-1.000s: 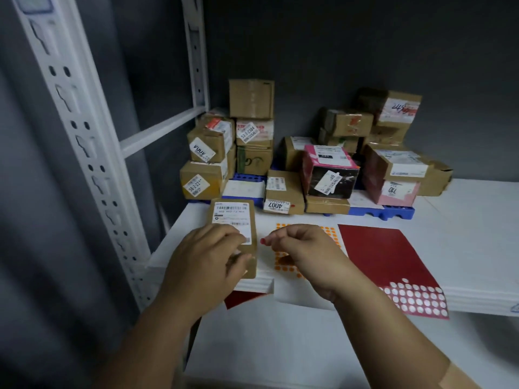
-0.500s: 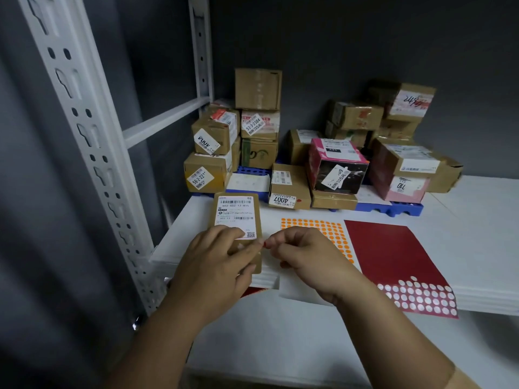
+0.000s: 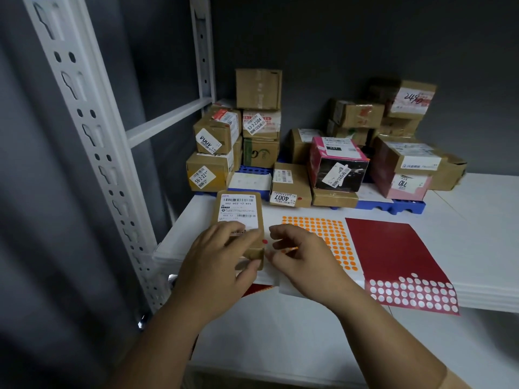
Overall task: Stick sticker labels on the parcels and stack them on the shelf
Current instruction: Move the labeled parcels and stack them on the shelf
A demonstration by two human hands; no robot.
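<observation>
Parcel point(image 3: 240, 217) label reads 502-602-12-815; another point(image 3: 290, 189), 4007.

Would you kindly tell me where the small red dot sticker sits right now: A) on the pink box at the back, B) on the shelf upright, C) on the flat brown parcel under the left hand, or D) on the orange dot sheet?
C: the red dot sticker lies on the flat brown parcel near its right edge, beside the left hand holding that parcel.
</observation>
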